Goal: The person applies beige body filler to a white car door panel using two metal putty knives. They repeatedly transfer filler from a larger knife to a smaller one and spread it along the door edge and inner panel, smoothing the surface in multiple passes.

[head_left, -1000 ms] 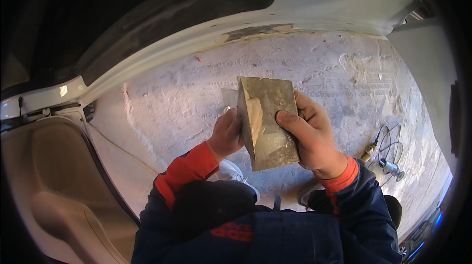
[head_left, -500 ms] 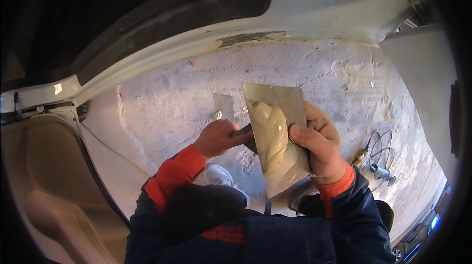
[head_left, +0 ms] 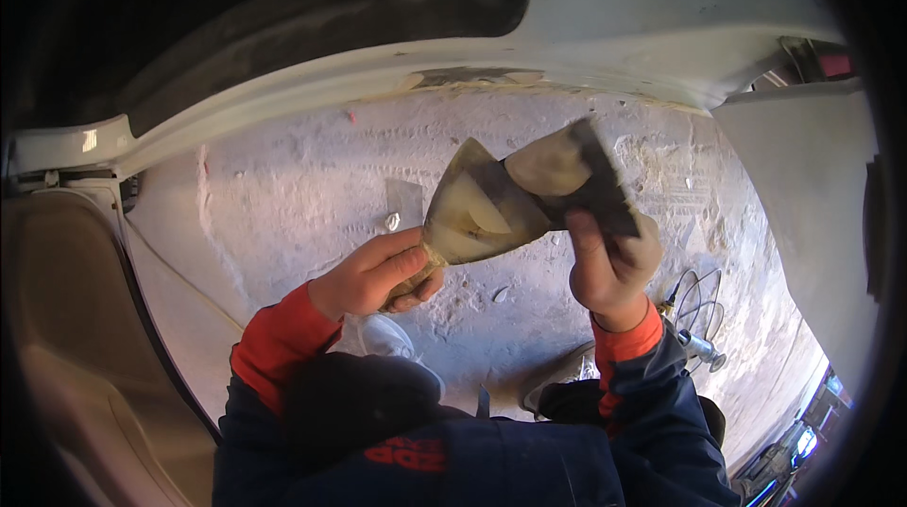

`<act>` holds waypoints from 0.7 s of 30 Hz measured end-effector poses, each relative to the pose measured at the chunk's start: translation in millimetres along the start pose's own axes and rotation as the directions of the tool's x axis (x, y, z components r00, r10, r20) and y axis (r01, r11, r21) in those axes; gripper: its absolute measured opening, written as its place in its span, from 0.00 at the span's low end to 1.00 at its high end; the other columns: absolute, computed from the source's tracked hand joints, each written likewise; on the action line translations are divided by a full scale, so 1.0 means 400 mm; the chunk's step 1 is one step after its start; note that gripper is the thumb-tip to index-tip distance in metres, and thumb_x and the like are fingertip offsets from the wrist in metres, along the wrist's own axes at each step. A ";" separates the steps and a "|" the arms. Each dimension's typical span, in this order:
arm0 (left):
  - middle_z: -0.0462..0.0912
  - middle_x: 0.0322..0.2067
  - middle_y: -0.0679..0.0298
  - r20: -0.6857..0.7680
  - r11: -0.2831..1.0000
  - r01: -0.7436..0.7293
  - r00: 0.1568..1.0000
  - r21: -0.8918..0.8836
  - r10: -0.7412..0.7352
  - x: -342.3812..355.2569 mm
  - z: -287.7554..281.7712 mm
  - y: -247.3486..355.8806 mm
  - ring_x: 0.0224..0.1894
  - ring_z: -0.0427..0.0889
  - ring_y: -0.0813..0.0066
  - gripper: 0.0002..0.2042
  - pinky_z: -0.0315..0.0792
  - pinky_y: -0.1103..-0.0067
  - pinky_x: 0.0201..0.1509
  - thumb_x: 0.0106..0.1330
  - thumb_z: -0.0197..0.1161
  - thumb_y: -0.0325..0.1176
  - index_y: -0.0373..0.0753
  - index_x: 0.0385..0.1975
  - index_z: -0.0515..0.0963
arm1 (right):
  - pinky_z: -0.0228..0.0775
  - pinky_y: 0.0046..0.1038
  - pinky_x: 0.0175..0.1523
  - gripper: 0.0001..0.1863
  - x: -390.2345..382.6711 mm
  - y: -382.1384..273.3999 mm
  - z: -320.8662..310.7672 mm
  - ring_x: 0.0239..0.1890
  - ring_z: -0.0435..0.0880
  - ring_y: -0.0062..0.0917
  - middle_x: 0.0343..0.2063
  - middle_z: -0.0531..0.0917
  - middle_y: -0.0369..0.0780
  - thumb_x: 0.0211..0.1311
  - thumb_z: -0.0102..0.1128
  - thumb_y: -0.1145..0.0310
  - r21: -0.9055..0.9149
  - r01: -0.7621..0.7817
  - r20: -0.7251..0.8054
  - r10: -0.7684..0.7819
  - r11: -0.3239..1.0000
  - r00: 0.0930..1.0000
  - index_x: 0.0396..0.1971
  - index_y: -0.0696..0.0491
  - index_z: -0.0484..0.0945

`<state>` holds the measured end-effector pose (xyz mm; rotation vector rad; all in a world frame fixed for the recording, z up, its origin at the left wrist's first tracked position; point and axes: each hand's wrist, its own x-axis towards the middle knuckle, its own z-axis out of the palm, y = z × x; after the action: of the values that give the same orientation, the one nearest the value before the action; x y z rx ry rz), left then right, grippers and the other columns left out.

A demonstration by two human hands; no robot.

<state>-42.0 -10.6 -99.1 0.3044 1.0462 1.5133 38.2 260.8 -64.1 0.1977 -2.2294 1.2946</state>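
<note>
Working the pale putty (head_left: 551,170) looks partway along: two patches lie on two blades, neither yet cleared, with the handled scraper (head_left: 465,209) in the left hand's (head_left: 373,273) wrapped fingers and the flat plate (head_left: 605,188) pinched by the right hand's (head_left: 614,271) thumb and fingers. Both blades overlap in view above the floor (head_left: 312,167). Outward are one thin sheet (head_left: 406,197), one corded tool (head_left: 700,348) and one dark sill patch (head_left: 477,78).

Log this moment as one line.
left hand: grips putty knife; right hand: holds flat plate; knife, plate: overlapping in view; pale paste: on plate
</note>
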 end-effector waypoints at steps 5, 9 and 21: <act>0.70 0.25 0.61 -0.027 0.998 -0.060 0.998 0.028 0.061 -0.011 -0.020 -0.020 0.19 0.65 0.82 0.16 0.63 0.82 0.23 0.77 0.43 0.40 0.32 0.45 0.68 | 0.79 0.27 0.38 0.26 0.035 -0.007 -0.006 0.32 0.87 0.37 0.35 0.86 0.48 0.56 0.61 0.83 0.030 -0.094 0.368 0.076 0.995 0.927 0.57 0.54 0.77; 0.69 0.25 0.63 -0.034 0.993 -0.093 0.995 0.071 0.095 -0.018 -0.026 -0.030 0.20 0.64 0.82 0.15 0.62 0.83 0.23 0.78 0.42 0.40 0.33 0.46 0.68 | 0.75 0.29 0.32 0.24 0.069 -0.034 -0.033 0.25 0.84 0.39 0.26 0.84 0.46 0.56 0.63 0.81 -0.094 -0.065 0.525 0.105 0.993 0.845 0.56 0.56 0.78; 0.69 0.23 0.62 -0.123 0.977 -0.164 0.981 -0.135 0.148 -0.031 -0.039 -0.054 0.17 0.65 0.81 0.19 0.60 0.81 0.19 0.77 0.45 0.45 0.38 0.57 0.66 | 0.68 0.25 0.25 0.07 -0.042 0.023 -0.005 0.19 0.78 0.23 0.21 0.78 0.46 0.61 0.62 0.74 -0.059 -0.188 0.403 0.196 0.980 0.894 0.37 0.60 0.80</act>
<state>-35.6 -30.7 -119.3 0.2048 1.0128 1.7555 49.6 265.0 -79.2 0.2668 -2.6698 1.4417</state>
